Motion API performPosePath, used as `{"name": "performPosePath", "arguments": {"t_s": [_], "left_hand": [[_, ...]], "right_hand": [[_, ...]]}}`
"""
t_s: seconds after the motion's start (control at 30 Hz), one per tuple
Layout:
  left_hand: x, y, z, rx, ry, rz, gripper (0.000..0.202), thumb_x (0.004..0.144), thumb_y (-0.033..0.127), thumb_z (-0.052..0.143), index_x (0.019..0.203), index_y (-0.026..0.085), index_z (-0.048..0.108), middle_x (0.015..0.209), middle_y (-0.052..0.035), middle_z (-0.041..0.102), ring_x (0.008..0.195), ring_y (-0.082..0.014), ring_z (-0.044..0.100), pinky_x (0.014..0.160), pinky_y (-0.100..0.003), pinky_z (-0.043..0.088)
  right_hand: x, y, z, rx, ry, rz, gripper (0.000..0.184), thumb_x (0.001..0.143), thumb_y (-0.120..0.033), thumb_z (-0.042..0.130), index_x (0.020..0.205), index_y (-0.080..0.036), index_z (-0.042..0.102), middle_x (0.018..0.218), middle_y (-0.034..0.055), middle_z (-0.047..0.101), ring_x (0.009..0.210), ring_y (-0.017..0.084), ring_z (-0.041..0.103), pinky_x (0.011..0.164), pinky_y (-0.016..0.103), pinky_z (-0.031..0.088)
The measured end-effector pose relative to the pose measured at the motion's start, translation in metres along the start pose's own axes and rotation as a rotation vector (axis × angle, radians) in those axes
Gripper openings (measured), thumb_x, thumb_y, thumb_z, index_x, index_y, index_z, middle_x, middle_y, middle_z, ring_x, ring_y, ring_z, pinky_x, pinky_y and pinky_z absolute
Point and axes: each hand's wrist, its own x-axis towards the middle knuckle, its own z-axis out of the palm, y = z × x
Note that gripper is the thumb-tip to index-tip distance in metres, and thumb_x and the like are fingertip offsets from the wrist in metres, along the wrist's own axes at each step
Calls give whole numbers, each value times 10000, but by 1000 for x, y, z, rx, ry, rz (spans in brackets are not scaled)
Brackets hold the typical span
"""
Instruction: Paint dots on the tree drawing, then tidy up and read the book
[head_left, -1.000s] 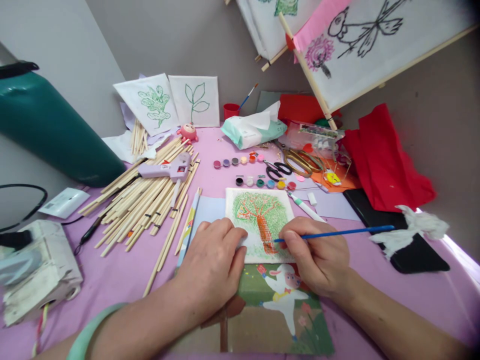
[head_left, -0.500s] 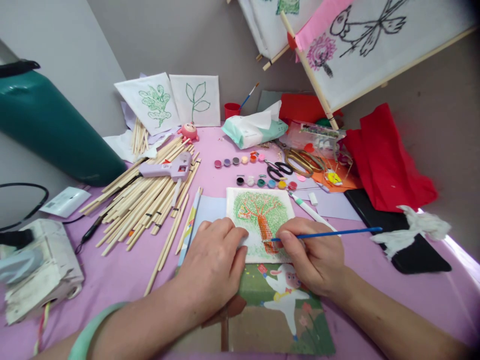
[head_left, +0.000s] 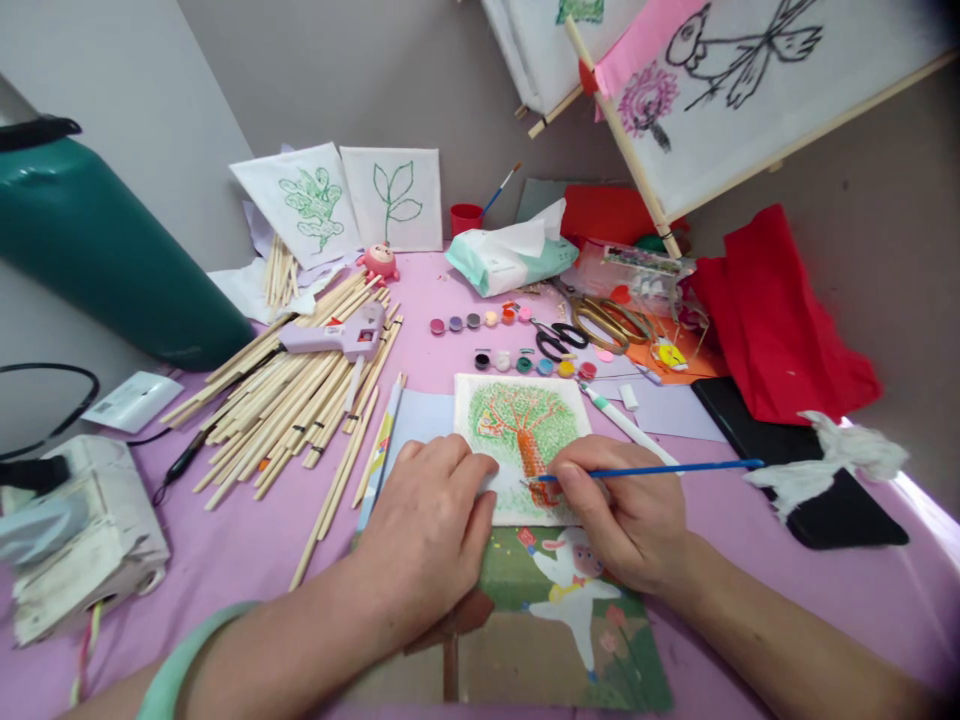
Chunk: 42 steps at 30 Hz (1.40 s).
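Observation:
A small square canvas (head_left: 501, 405) bears a tree picture with a dotted green crown and an orange-brown trunk. My left hand (head_left: 435, 520) lies over its lower left edge, palm down, with the thumb a little apart from the forefinger. Between the thumb and fingers of my right hand (head_left: 630, 515) is a thin blue paintbrush (head_left: 682, 467), held nearly level. Its tip touches or hovers just over the trunk's left edge; I cannot tell which. Under the canvas's near side lies a picture board (head_left: 555, 655) with a white lamb on it.
Paint pots (head_left: 525, 364) in two rows stand behind the canvas, near black-handled scissors (head_left: 559, 340) and a wipes packet (head_left: 510, 262). Wooden sticks (head_left: 285, 420) with a glue gun (head_left: 337, 338) lie left. A green bottle (head_left: 105, 240) leans in; a black phone-like slab (head_left: 847, 510) lies right.
The brush tip has shifted slightly left across the trunk, my right hand moving with it. My left hand and the canvas keep their places.

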Motion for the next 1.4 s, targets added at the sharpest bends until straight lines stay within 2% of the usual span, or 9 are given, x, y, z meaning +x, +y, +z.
{"name": "performPosePath", "arguments": {"t_s": [0.27,0.67,0.9,1.23,1.4], "left_hand": [[-1,0,1,-2,6,1,202,887,178,417,999,179,585,900,-58,543,850,-234,477,758,-411,367],[-1,1,0,1,3,-3,206,882,174,421,1000,178,590,905,-60,544,852,-235,476,762,-412,370],[0,0,0,3,-3,-5,211,885,178,415,997,174,594,903,-64,546,858,-237,483,769,-418,376],[-1,0,0,4,-2,-16,215,881,181,426,1011,177,597,914,-65,550,859,-237,481,769,-417,380],[-1,1,0,0,-2,-17,218,883,178,419,1010,176,595,913,-67,552,858,-235,481,769,-414,383]], "right_hand": [[-3,1,2,57,-50,28,196,882,-145,450,739,-136,585,601,28,589,571,131,541,564,272,392],[-3,1,0,101,-70,-40,162,864,-122,450,772,-137,582,630,45,604,572,144,553,543,287,402],[-4,0,-1,104,24,-25,159,856,-84,441,787,-156,565,639,30,614,577,129,550,554,271,413],[-1,1,1,111,-57,-38,190,863,-124,426,762,-155,583,627,28,605,569,138,559,545,276,423],[-1,0,-2,72,-6,-29,187,857,-108,423,761,-173,570,629,21,612,575,138,566,548,272,435]]}}
